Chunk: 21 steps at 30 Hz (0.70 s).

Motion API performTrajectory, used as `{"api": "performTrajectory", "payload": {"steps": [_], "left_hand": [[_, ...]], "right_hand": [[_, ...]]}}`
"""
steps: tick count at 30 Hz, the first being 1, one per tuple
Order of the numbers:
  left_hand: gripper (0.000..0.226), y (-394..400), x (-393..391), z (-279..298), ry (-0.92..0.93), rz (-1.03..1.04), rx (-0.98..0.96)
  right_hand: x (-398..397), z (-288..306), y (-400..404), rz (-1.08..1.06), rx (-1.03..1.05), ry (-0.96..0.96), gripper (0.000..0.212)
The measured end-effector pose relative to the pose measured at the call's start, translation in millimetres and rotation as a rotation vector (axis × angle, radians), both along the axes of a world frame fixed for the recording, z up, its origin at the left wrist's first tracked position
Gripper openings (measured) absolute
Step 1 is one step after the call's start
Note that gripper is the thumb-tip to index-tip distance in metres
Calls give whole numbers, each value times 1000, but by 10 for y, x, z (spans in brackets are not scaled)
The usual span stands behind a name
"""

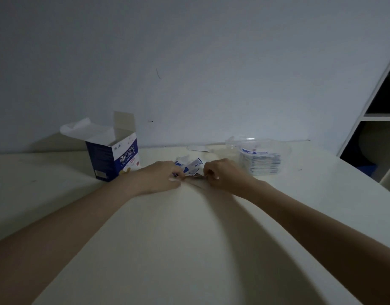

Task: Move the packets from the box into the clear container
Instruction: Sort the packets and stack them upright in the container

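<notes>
Blue-and-white packets [190, 167] lie in a loose heap on the pale worktop [189, 238], dead ahead at twelve o'clock, and both of my hands are on them. My left hand [159, 177] comes in from seven o'clock, knuckles up, fingers curled onto the near left edge of the heap, pinching at a packet there. My right hand [221, 172] comes in from four o'clock, fingers curled under, nipping the right edge of the same heap. The two hands sit near each other with the packets between them.

Over at ten o'clock stands the box [114, 159], dark blue with white lettering, upright on the worktop, its top flaps thrown open and a pale liner sheet poking out at the top. It sits just beside my left wrist, apart from the heap.

At two o'clock is the clear container [259, 155], resting on the worktop just beyond my right hand. Inside it a stack of packets [261, 165] shows through the wall, lying flat one on another.

Behind the heap, near the wall [189, 62], a small white scrap [198, 148] lies flat. Far right, at three o'clock, a white shelf unit [379, 116] with dark compartments stands off the worktop's edge.
</notes>
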<state>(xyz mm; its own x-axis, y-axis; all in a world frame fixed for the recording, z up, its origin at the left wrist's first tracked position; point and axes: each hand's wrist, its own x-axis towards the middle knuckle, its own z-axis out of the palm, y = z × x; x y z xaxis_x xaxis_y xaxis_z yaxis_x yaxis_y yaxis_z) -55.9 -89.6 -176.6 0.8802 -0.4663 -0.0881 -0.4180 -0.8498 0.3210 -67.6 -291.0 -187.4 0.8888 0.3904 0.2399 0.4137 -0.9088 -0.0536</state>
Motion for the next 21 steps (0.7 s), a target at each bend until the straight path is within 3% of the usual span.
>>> {"api": "performTrajectory", "payload": {"steps": [4, 7, 11, 13, 17, 21], "left_hand": [[19, -69, -7, 40, -55, 52, -89], [7, -128, 52, 80, -118, 103, -147], [34, -238, 55, 54, -157, 85, -133], [45, -291, 51, 24, -111, 42, -51], [39, -356, 73, 5, -68, 47, -59], [34, -325, 107, 17, 78, 43, -141]], "right_hand": [[-110, 120, -105, -76, 63, -71, 12], [-134, 192, -193, -71, 122, -8, 7], [-212, 231, -315, -84, 217, 172, 13], [-250, 278, -354, -141, 450, 231, 24], [-283, 441, -435, -246, 1036, 290, 23], [-327, 488, -467, -263, 1273, 476, 18]]}}
